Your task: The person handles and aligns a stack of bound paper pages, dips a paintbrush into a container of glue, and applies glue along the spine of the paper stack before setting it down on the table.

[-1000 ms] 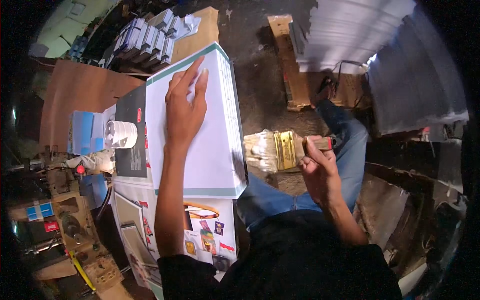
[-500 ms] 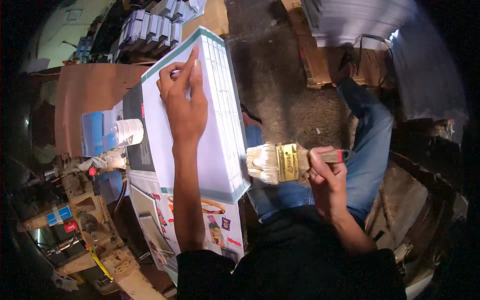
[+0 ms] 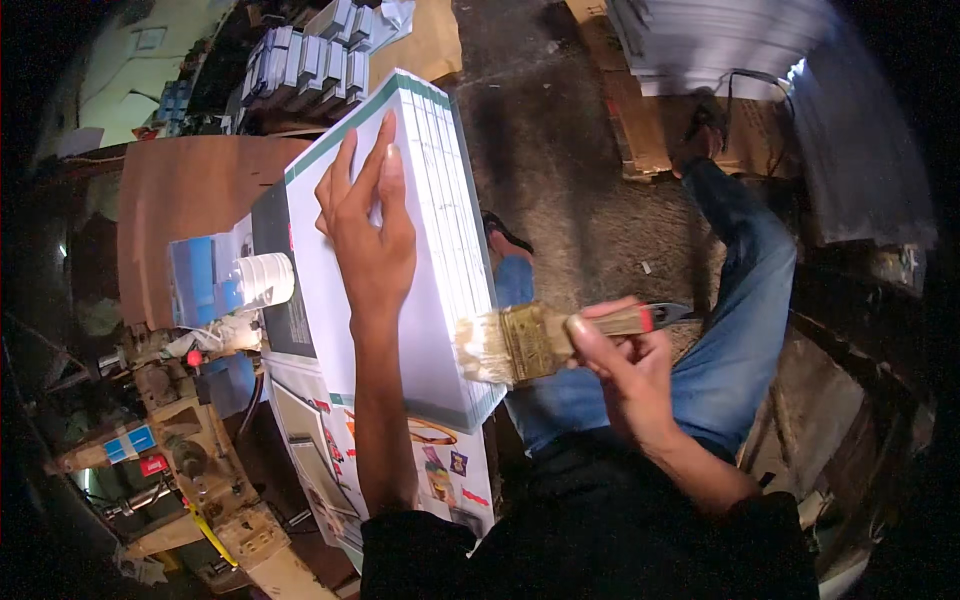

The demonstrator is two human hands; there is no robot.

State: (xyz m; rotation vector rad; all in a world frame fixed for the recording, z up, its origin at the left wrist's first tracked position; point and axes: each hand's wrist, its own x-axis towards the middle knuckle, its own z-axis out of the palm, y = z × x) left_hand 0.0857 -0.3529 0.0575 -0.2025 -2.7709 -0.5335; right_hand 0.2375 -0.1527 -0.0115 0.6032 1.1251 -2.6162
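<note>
My left hand [image 3: 368, 230] lies flat with fingers spread on the white top of a stack of stitched book blocks [image 3: 450, 250]. Green strips run along the stack's edges, and thread lines show on its right side. My right hand [image 3: 632, 375] grips the wooden handle of a wide paintbrush [image 3: 530, 342]. White paste coats its bristles, which meet the near end of the stitched side. Beneath the stack is a printed sheet with coloured pictures [image 3: 455, 470].
A white spool of thread [image 3: 265, 280] stands left of the stack, beside a brown board [image 3: 200, 200]. Machine parts [image 3: 190, 470] fill the lower left. Bundled small blocks [image 3: 305, 65] sit at the far left. Tall piles of paper [image 3: 720, 40] stand at the far right.
My right hand has brought the brush leftward, from beside the stack onto its stitched side. The fingers of my left hand have spread wider in the same place.
</note>
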